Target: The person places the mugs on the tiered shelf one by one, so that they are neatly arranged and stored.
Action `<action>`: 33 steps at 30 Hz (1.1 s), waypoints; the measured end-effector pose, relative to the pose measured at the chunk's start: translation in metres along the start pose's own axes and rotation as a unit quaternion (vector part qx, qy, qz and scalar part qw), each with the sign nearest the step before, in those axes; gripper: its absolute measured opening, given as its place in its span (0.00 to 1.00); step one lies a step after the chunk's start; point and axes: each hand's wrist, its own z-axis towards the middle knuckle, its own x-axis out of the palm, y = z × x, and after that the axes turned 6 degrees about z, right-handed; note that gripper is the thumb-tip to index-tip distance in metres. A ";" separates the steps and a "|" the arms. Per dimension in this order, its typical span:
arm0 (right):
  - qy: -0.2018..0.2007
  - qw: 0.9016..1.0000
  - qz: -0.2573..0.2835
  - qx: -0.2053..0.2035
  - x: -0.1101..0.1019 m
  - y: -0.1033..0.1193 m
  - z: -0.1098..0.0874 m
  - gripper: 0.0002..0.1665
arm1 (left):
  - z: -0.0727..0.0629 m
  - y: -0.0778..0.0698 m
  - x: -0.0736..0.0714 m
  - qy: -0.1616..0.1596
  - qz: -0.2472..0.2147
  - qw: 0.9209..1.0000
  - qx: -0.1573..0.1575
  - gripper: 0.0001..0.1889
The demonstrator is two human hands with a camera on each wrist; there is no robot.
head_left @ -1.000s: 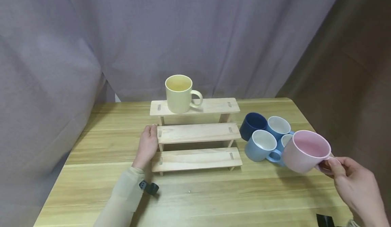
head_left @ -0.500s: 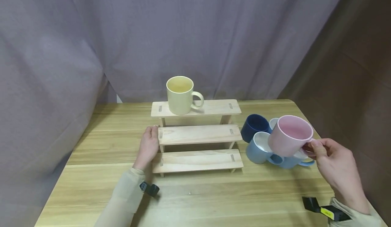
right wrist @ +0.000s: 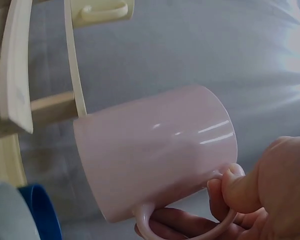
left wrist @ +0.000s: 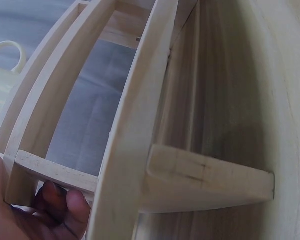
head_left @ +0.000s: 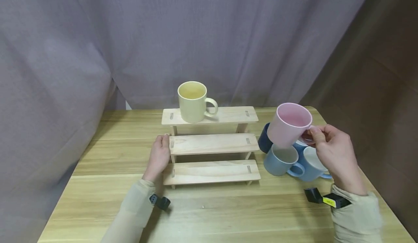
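My right hand [head_left: 334,152] pinches the handle of a pink mug [head_left: 289,126], its thumb on top and fingers through the loop. The mug is held upright above the cluster of mugs on the right. On the left, my left hand [head_left: 158,156] grips the end of the middle tier of a three-step wooden display stand [head_left: 213,144]; in the left wrist view its fingers [left wrist: 76,206] curl under the wooden side piece. A pale yellow mug [head_left: 192,103] stands on the top tier, left of its middle, handle to the right.
Right of the stand on the wooden table [head_left: 228,214] stand a dark blue mug [head_left: 263,141], partly hidden by the pink one, and light blue mugs [head_left: 277,163] close together. A grey curtain [head_left: 196,36] hangs behind the table.
My right hand has carried the pink mug left and away from me, from beside the blue mugs to above them. My left hand keeps its grip on the stand.
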 end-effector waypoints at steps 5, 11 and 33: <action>0.015 1.000 0.021 -0.019 0.014 0.016 0.016 0.30 | -0.002 0.000 -0.001 0.000 -0.004 1.000 -0.005 0.23; 0.030 0.997 0.062 -0.042 0.034 0.035 0.030 0.26 | -0.002 0.000 0.000 0.000 -0.005 1.000 -0.004 0.23; 0.043 0.991 0.114 -0.062 0.088 0.069 0.067 0.22 | -0.002 -0.001 0.002 -0.004 0.002 1.000 -0.004 0.23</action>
